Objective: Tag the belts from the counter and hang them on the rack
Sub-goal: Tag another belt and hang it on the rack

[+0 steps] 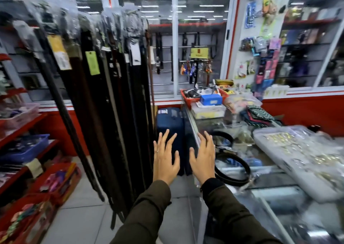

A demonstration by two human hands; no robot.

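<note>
Both my hands are raised in front of me, palms away, fingers spread, holding nothing. My left hand (164, 158) is in front of a dark blue suitcase; my right hand (203, 157) is at the left edge of the glass counter (264, 193). A coiled black belt (232, 169) lies on the counter just right of my right hand, and a second coiled black belt (223, 138) lies behind it. Several long dark belts (111, 113) with paper tags hang from the rack on the left, wrapped in clear plastic at the top.
A blue suitcase (170, 132) stands on the tiled floor between rack and counter. On the counter are a white tray of buckles (297, 158), folded cloth, boxes and a red basket (189, 99). Red shelves with goods line the left wall (24, 150).
</note>
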